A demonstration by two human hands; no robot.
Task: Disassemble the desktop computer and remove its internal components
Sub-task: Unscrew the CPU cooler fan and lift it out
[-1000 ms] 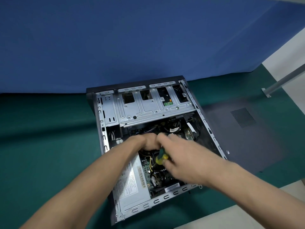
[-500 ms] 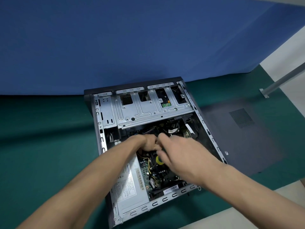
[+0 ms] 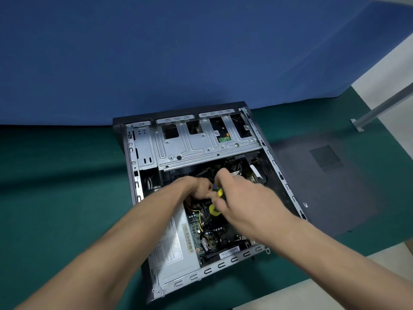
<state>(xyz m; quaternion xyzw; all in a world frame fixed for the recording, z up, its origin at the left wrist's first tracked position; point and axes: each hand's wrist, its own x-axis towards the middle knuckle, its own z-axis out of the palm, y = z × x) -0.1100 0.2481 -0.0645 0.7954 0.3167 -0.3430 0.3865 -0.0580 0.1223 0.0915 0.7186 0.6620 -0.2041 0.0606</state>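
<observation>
**Two hands work a screwdriver inside an open computer case**

An open desktop case (image 3: 250, 135) lies on its side on a green mat (image 3: 55, 186), its removed dark side panel (image 3: 324, 182) flat on the mat just to its right. Both hands meet over the middle of the case, above the motherboard (image 3: 214, 231).

The right hand (image 3: 243, 202) curls around a screwdriver (image 3: 215, 205) with a yellow and green handle. The tool's long axis tilts down and towards the viewer's left, from the palm to a tip that is too blurred to place exactly. The left hand (image 3: 197, 189) sits just beside it, touching the handle's upper end, fingers curled; whether it grips the tool or something beneath cannot be told. The right hand is the one driving, so the screw likely lies below and slightly left of its grip, near the board's centre.

The far half of the case holds a bare stamped-steel drive cage (image 3: 201, 144), ribbed and perforated. At near left sits a grey boxy power supply (image 3: 176, 245) with a printed label. Yellow and black wires (image 3: 199, 220) loop over the dark green board. A blue cloth (image 3: 178, 52) hangs behind.
</observation>
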